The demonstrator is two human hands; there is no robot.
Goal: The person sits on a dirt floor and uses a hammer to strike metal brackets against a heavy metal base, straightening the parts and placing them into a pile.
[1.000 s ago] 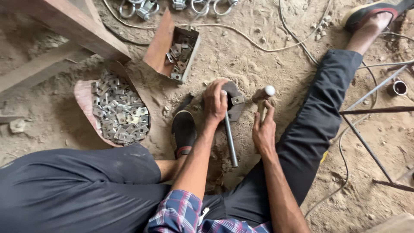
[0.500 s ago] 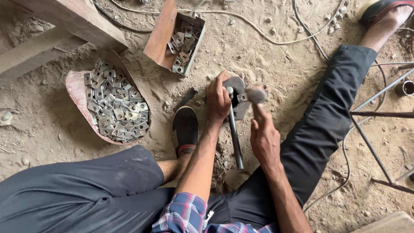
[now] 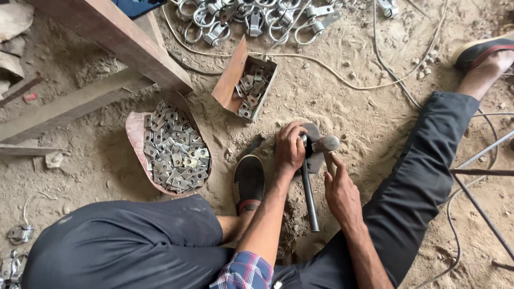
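Nearest, the right hand grips a hammer, fingers closed round its handle, head poised over a dark metal block on the ground. The left hand is curled over that block, pinching something I cannot make out. A steel bar lies between them. Beyond, a pan heaped with plates (plenty unworked, I judge), a small box part filled, then clamps on sandy dirt.

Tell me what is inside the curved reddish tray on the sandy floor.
The reddish tray holds a heap of small flat grey metal plates. Its bottom beneath them is covered.
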